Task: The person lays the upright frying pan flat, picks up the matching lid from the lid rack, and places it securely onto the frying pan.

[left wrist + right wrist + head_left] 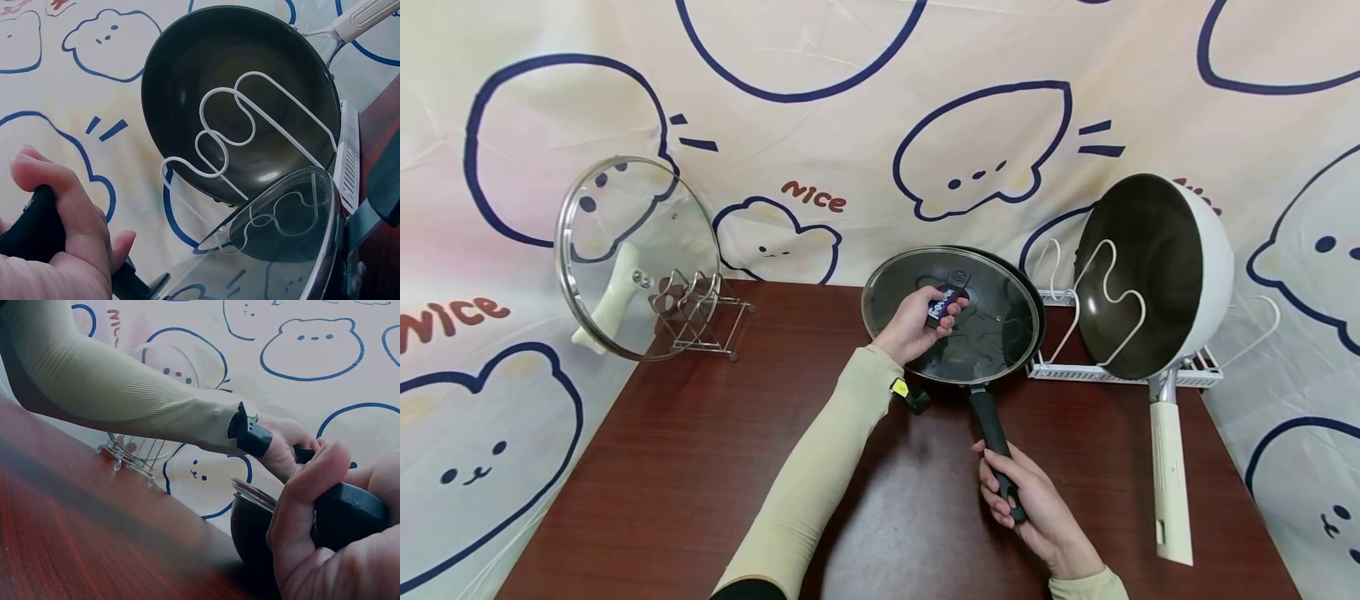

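Observation:
A black frying pan (250, 540) carries a glass lid (925, 358) with a steel rim. My left hand (917, 323) grips the lid's black knob (942, 308), which bears a blue label. Lower down, my right hand (1026, 504) wraps round the pan's black handle (990, 421). In the left wrist view, the left hand (69, 231) has its fingers curled over the knob, and the lid (281, 250) slants beside it. The right wrist view shows the right hand (312, 531) round the handle end (350, 515), with the lid rim close over the pan.
On the right, a white wok (1213, 267) with a cream handle leans on its side in a white wire rack (1120, 375). At the far left, another glass lid (568, 275) stands in a small metal rack (718, 325). A printed cloth hangs behind the brown table (700, 442).

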`<state>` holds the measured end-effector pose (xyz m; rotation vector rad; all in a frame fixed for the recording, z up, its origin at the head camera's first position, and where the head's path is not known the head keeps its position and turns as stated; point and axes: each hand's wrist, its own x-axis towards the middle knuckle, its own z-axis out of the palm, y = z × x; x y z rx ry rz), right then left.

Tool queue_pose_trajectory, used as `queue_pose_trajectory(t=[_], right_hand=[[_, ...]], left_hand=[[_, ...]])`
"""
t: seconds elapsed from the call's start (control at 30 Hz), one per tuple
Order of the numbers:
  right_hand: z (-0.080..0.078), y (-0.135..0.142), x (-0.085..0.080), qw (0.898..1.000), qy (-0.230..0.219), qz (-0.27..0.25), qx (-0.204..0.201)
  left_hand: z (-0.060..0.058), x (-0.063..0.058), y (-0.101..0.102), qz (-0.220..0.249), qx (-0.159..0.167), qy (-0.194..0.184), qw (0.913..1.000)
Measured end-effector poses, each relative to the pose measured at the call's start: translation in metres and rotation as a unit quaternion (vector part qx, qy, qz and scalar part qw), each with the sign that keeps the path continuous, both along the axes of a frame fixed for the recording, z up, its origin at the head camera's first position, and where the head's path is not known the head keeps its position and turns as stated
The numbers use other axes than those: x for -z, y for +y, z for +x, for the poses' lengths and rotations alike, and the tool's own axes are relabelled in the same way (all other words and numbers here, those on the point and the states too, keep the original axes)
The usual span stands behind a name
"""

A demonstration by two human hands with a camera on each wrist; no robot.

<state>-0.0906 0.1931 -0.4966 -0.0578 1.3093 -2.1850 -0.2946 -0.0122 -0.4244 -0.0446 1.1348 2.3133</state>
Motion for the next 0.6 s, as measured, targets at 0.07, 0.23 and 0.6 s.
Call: queue_pose_trajectory(t=[0.07, 0.23, 0.6], right_hand=[[0.0002, 0.0000, -0.0001, 1.000, -0.002, 0.001, 0.002], [0.0001, 0.0001, 0.0004, 1.000, 0.004, -0.003, -0.003], [-0.0007, 0.0009, 0.0014, 1.000, 0.002, -0.002, -0.004]], left_hand=[[-0.0001, 0.0000, 0.0007, 0.003, 0.002, 0.000, 1.0000], [-0.0006, 0.0010, 0.0015, 0.010, 0.001, -0.004, 0.9999], [-0.0022, 0.0038, 0.0039, 0.010, 0.001, 0.001, 1.0000]])
